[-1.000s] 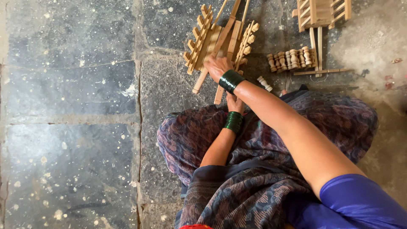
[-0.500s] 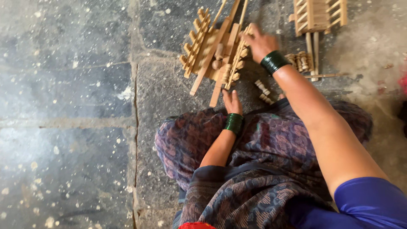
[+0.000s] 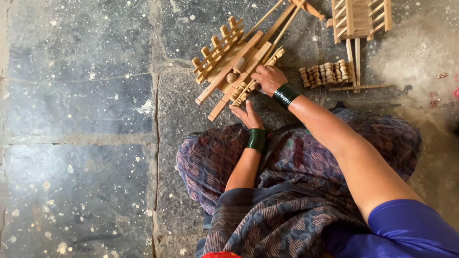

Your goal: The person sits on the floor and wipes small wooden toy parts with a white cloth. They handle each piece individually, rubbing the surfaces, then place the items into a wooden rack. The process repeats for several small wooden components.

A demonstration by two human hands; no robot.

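Grey stone floor (image 3: 71, 95), large slabs with pale joints, speckled with wood chips and dust. Person seated on it, patterned purple-blue cloth (image 3: 296, 200) over the lap, blue sleeve at lower right, a green bangle on each wrist.

Wooden toy cart frame (image 3: 234, 59) lies on the floor just ahead of the knees. Long axis runs diagonally, from lower left near the person up to the far right, where two thin shafts converge. Ladder-like side rail with short pegs along its left edge; a small round knob sits mid-frame.

Right hand (image 3: 268, 79) rests on the frame's right side rail, fingers curled down over the slats. It appears to be pressing or gripping that rail; how tightly it is closed I cannot tell, as the fingertips are tucked under. This is the nearer hand to the work, directly upon it.

Left hand (image 3: 247, 114) lies flat and open, palm down, fingers extended toward the near end of the frame. Fingertips just beside the lowest bar or touching it; holding nothing.

To the right, well apart from both hands: a row of small turned wooden spindles (image 3: 327, 72) lined up on the floor, and a second slatted cart frame (image 3: 359, 18) at the top edge, partly out of view.
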